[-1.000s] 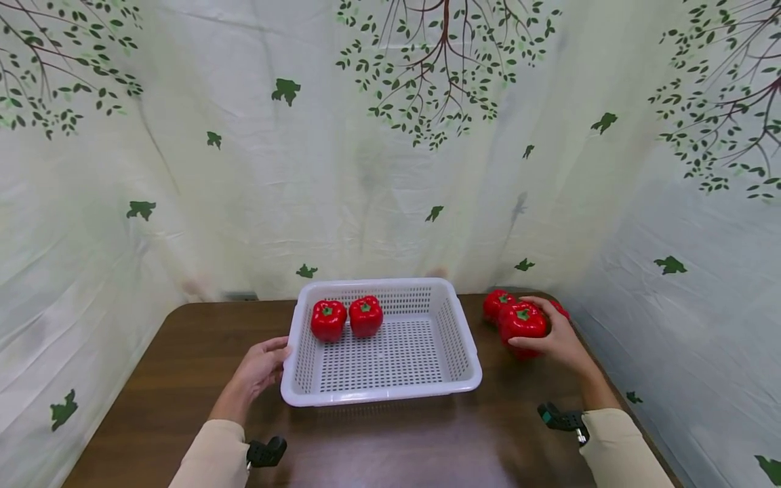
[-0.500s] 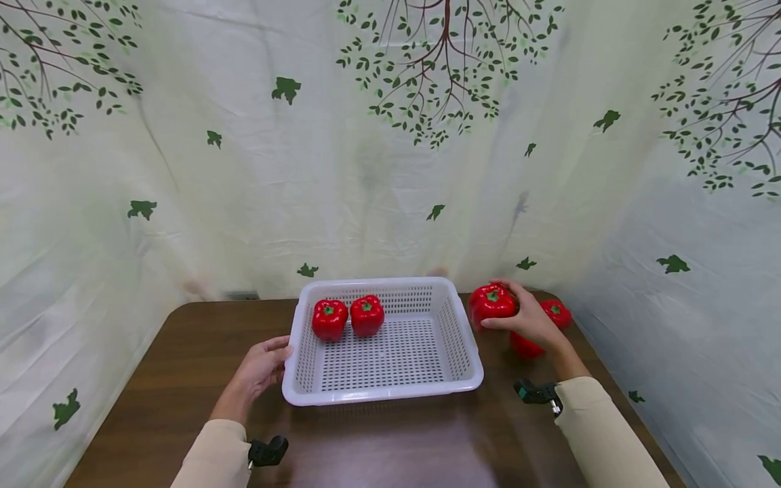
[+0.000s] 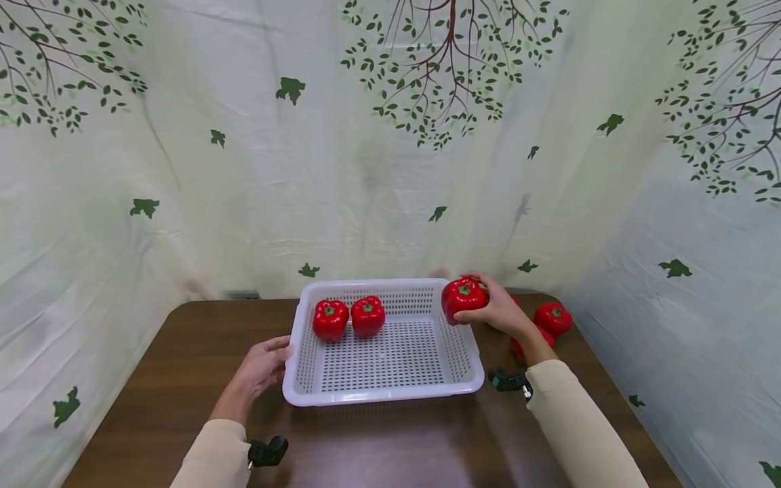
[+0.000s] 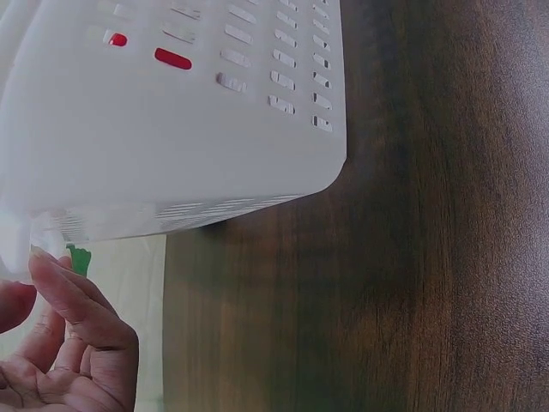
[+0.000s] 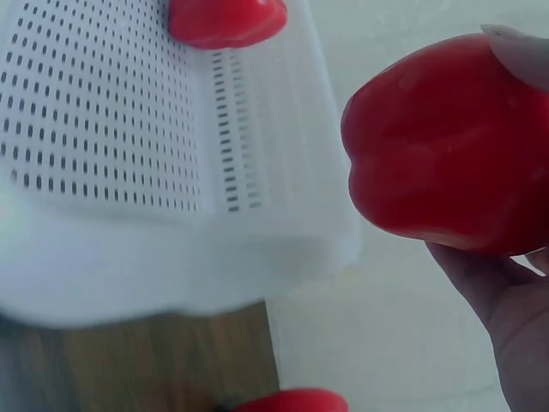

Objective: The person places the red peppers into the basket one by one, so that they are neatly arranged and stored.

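Note:
My right hand (image 3: 497,311) grips a red bell pepper (image 3: 462,298) around its sides, held up over the right rim of the white plastic basket (image 3: 384,392). In the right wrist view, the bell pepper (image 5: 446,154) fills the fingers and stands apart from the basket. Two more bell peppers sit side by side in the basket's back left part, a left one (image 3: 330,320) and a right one (image 3: 367,316). At the basket's left rim my left hand (image 3: 261,369) pinches the edge; in the left wrist view its fingers (image 4: 81,309) are curled there.
Further red bell peppers (image 3: 553,318) lie on the brown table (image 3: 390,447) at the back right, partly hidden by my right forearm. A pale curtain (image 3: 378,169) with a leaf print stands right behind the table and along its sides.
My right hand has lifted a bell pepper from the group at the right and carried it left to the basket's right rim. My left hand has stayed at the basket.

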A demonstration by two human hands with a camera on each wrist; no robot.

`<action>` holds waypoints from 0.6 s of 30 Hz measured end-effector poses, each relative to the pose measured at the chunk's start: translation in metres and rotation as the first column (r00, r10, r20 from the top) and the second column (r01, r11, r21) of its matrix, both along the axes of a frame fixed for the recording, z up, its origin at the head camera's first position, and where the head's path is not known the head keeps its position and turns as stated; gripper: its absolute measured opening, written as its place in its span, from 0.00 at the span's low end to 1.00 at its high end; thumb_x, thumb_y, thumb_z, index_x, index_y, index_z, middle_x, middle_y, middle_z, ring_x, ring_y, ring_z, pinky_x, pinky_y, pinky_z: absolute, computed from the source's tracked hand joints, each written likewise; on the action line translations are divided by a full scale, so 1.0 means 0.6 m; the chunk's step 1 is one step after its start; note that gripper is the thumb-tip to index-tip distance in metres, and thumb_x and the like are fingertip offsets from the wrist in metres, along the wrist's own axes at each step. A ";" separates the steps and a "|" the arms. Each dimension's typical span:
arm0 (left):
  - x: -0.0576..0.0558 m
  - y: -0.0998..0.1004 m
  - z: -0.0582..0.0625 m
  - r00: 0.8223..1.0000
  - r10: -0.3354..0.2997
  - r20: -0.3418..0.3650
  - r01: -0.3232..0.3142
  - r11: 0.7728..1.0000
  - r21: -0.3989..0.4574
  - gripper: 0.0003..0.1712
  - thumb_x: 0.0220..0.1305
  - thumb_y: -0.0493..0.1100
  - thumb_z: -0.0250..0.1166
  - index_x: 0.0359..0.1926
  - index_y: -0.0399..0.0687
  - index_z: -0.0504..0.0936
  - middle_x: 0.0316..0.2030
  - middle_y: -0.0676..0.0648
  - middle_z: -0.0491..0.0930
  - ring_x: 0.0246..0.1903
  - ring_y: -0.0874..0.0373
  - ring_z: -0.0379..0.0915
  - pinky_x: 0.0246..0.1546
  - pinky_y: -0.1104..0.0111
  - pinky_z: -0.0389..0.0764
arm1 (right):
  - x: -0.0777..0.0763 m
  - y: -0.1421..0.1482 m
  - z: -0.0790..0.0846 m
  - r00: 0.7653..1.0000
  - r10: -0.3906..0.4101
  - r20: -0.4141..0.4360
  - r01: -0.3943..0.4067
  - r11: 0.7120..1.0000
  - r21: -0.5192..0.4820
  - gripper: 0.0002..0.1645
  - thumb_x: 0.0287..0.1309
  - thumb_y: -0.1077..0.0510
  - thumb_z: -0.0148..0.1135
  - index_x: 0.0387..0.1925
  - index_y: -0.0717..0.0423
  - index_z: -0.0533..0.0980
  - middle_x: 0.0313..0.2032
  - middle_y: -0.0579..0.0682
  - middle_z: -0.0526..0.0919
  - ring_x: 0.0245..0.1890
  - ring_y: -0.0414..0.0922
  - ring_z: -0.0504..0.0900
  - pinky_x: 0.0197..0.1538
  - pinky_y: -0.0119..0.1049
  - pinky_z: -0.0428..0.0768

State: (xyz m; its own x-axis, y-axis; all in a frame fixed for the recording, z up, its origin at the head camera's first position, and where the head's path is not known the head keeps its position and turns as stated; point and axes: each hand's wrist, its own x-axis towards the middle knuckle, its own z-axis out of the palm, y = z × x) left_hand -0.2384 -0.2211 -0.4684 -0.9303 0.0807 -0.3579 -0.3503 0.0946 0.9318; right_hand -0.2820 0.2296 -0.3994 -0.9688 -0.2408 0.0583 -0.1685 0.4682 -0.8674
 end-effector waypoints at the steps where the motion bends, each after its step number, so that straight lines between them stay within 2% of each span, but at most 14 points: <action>1: 0.000 0.000 0.000 1.000 0.000 0.001 0.000 1.000 -0.003 0.31 0.72 0.43 0.54 0.69 0.32 0.58 0.52 0.36 0.76 0.39 0.55 0.77 0.38 0.66 0.79 | -0.003 -0.004 0.000 1.000 0.006 -0.001 -0.006 1.000 -0.004 0.54 0.42 0.56 0.78 0.68 0.51 0.57 0.62 0.60 0.67 0.59 0.61 0.68 0.49 0.50 0.80; 8: -0.002 0.000 -0.004 1.000 0.011 0.005 -0.011 1.000 -0.001 0.29 0.72 0.42 0.54 0.69 0.32 0.59 0.51 0.36 0.76 0.37 0.56 0.77 0.38 0.65 0.79 | -0.026 -0.038 -0.013 1.000 0.002 0.010 -0.001 0.999 -0.051 0.53 0.42 0.57 0.77 0.68 0.51 0.58 0.61 0.58 0.68 0.59 0.60 0.68 0.50 0.50 0.80; 14: -0.001 0.001 -0.003 1.000 0.011 -0.007 -0.011 1.000 0.005 0.30 0.72 0.41 0.54 0.68 0.31 0.59 0.49 0.38 0.78 0.36 0.56 0.77 0.38 0.64 0.80 | -0.040 -0.066 -0.041 0.999 -0.016 0.039 0.020 0.995 -0.101 0.52 0.43 0.58 0.77 0.68 0.46 0.59 0.63 0.55 0.67 0.60 0.58 0.67 0.52 0.49 0.79; 18: 0.001 0.002 -0.003 1.000 0.014 -0.011 -0.014 1.000 0.013 0.30 0.71 0.40 0.54 0.68 0.30 0.59 0.46 0.40 0.79 0.36 0.56 0.78 0.38 0.64 0.80 | -0.043 -0.083 -0.059 0.998 -0.033 0.059 0.039 0.994 -0.103 0.53 0.42 0.58 0.77 0.68 0.45 0.59 0.62 0.55 0.67 0.60 0.58 0.67 0.52 0.49 0.79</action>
State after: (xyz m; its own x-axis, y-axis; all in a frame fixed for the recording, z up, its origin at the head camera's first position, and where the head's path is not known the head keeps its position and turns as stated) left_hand -0.2379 -0.2201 -0.4702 -0.9351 0.0719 -0.3470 -0.3416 0.0780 0.9366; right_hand -0.3077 0.1801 -0.4348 -0.9792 -0.2015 0.0257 -0.1022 0.3794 -0.9196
